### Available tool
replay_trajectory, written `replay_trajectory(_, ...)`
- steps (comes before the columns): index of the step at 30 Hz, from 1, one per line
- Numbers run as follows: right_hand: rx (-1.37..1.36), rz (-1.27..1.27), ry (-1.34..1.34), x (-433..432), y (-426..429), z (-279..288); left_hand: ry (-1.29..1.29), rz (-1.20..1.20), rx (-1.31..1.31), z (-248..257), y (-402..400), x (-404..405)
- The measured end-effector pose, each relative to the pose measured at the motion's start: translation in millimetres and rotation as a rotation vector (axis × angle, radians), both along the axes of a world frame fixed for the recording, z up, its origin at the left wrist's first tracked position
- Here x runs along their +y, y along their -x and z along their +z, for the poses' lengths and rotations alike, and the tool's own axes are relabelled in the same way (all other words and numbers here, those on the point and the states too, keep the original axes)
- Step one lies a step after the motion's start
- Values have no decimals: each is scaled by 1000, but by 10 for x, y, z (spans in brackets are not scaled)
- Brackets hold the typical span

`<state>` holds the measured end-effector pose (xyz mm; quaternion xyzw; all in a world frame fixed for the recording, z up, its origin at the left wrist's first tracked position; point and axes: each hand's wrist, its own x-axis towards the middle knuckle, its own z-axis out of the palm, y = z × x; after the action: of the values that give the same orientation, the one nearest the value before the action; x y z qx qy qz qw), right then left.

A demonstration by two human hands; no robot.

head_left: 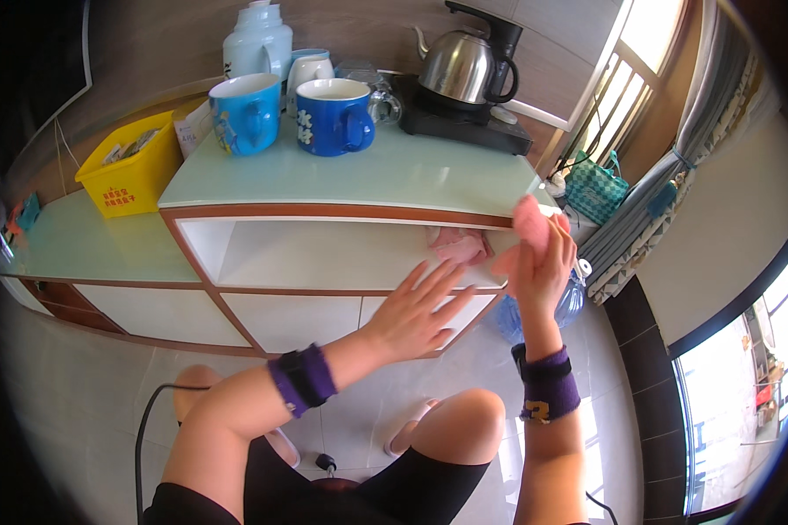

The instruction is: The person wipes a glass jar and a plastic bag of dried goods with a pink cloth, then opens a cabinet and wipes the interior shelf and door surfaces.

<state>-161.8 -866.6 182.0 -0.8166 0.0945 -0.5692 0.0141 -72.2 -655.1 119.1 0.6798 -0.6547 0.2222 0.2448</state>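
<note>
My right hand (544,262) grips a pink cloth (530,226) at the front right corner of a cabinet with a pale green glass top (341,180). With its fingers spread, my left hand (415,318) hovers before the cabinet's open white compartment (315,252) and holds nothing. Another pink cloth (461,245) lies inside that compartment, towards its right end. On the top stand a light blue mug (246,115) and a dark blue mug (333,118) bearing white writing.
A steel kettle (456,65) sits on a black electric base (466,121). Behind the mugs are a pale blue thermos jug (253,42) and clear glasses (384,98). A yellow bin (134,164) stands left, on a lower cabinet. A large water bottle (570,302) rests on the floor at right.
</note>
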Motion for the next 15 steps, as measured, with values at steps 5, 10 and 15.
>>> replay_trajectory(5,140,198,-63,466,-137,-575,-77,209,171,-597,-137,858)
replay_trajectory(10,473,433,-106,1030,-843,-1078,-54,356,233,-823,-241,1184)
replay_trajectory(15,485,381,-54,1489,-1468,-1369,122,511,356,-964,-312,1418)
